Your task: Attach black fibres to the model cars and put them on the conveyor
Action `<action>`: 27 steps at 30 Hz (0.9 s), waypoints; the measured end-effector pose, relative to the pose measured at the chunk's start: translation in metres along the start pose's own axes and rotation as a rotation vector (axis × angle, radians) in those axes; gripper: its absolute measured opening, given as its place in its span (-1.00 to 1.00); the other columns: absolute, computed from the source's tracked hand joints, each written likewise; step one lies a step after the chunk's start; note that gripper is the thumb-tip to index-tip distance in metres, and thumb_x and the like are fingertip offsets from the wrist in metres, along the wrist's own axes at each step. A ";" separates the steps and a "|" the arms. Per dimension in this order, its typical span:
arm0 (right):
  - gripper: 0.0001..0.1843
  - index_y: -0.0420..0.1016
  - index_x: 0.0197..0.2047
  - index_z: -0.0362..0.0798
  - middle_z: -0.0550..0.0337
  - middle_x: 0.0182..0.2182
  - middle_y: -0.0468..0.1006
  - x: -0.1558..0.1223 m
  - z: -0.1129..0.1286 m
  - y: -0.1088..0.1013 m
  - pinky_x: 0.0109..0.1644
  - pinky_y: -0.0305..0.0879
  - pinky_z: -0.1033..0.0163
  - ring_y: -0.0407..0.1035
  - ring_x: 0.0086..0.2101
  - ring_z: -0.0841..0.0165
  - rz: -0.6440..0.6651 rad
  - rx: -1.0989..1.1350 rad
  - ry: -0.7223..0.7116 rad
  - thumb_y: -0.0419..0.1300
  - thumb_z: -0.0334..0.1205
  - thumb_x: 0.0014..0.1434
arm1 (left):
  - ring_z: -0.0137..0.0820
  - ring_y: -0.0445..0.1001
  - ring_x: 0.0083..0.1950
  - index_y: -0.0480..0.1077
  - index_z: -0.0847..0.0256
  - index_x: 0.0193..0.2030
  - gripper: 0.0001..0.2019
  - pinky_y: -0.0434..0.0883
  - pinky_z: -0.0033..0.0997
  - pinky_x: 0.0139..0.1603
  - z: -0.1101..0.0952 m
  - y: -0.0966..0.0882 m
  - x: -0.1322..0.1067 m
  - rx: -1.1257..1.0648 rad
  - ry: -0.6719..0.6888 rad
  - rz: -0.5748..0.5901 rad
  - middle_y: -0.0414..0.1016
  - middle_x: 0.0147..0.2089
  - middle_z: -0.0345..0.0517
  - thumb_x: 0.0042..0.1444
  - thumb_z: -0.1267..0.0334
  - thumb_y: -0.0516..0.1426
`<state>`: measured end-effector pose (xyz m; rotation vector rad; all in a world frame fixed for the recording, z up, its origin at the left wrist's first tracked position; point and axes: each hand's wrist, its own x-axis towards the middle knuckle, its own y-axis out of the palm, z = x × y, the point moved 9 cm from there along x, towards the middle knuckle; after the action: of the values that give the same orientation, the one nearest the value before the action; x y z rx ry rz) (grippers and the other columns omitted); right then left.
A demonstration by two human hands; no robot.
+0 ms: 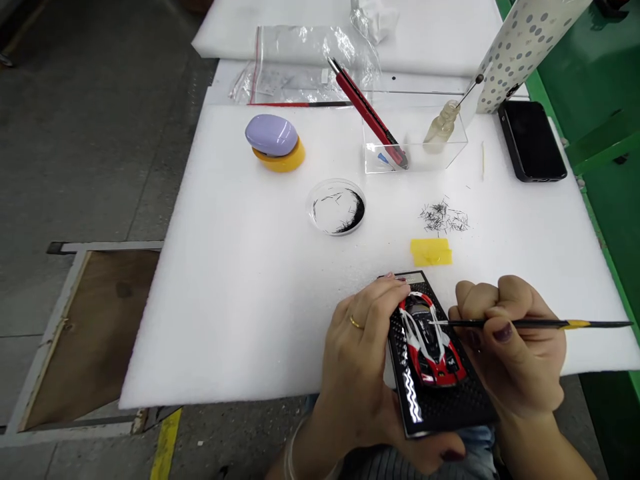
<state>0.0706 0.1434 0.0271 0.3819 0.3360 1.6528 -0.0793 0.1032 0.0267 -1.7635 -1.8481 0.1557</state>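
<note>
My left hand (pixel 360 347) is closed around a black, textured display base, its fingers along the left edge and its thumb under the near end. On this base (pixel 465 407) sits a red, white and black model car (pixel 440 370). My right hand (pixel 525 360) pinches a thin paintbrush (pixel 540 324) with a black handle and a yellow band. The pale tip of the brush meets or hovers just over the middle of the car; contact is too fine to tell. Beyond the car lies a piece of yellow tape (pixel 431 252).
Small black slivers lie in a loose pile (pixel 443 218) and in a round clear dish (pixel 336 207). Farther back are a clear box (pixel 415 160) holding a red cutter (pixel 370 113) and a small bottle (pixel 443 127), a phone (pixel 533 140), and a lilac-topped yellow container (pixel 280 157).
</note>
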 end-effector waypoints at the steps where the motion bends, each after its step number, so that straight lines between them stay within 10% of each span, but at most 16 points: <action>1: -0.88 0.48 -0.30 0.03 0.29 -0.56 0.34 0.000 -0.001 -0.001 -0.49 0.08 0.27 0.19 -0.50 0.41 -0.004 0.001 0.003 0.30 -0.29 0.29 | -0.15 0.46 0.30 0.27 0.15 0.28 -0.40 0.38 -0.13 0.32 0.001 0.001 0.000 0.001 -0.005 0.004 0.50 0.25 0.05 0.32 -0.24 0.01; 12: -0.87 0.47 -0.32 0.03 0.29 -0.56 0.34 0.001 -0.001 -0.001 -0.50 0.08 0.28 0.18 -0.51 0.41 -0.012 -0.027 0.003 0.32 -0.30 0.26 | -0.12 0.45 0.32 0.27 0.14 0.27 -0.42 0.37 -0.06 0.34 0.000 0.002 0.000 0.009 -0.066 0.053 0.48 0.27 0.06 0.34 -0.24 0.00; 21: -0.89 0.50 -0.29 0.03 0.28 -0.55 0.36 0.001 -0.001 0.000 -0.50 0.07 0.28 0.16 -0.50 0.41 0.005 -0.017 0.001 0.31 -0.33 0.26 | -0.03 0.49 0.27 0.27 0.15 0.29 0.01 0.40 -0.01 0.31 0.006 0.002 -0.002 -0.014 -0.007 0.005 0.49 0.25 0.11 0.00 -0.67 -0.09; 27: -0.88 0.49 -0.31 0.04 0.28 -0.56 0.34 0.001 0.000 -0.001 -0.52 0.08 0.29 0.16 -0.51 0.41 -0.002 -0.037 -0.003 0.32 -0.31 0.26 | -0.09 0.48 0.29 0.26 0.13 0.29 -0.15 0.39 -0.06 0.33 0.002 0.001 -0.002 -0.005 -0.039 0.035 0.48 0.28 0.07 0.17 -0.53 -0.07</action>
<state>0.0715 0.1448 0.0269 0.3565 0.3027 1.6542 -0.0795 0.1025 0.0240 -1.8090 -1.8471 0.2005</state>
